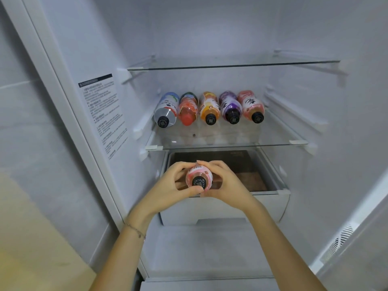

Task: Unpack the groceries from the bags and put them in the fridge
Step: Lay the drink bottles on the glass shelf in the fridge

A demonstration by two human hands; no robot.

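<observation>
A pink bottle (pixel 199 181), black cap facing the camera, sits between both hands. The left hand (pixel 170 185) curls round one side, the right hand (pixel 226 183) round the other. Just behind the grip is an open drawer (pixel 281 198). Above it, five bottles (pixel 210 108) lie side by side on a glass shelf (pixel 283 137).
</observation>
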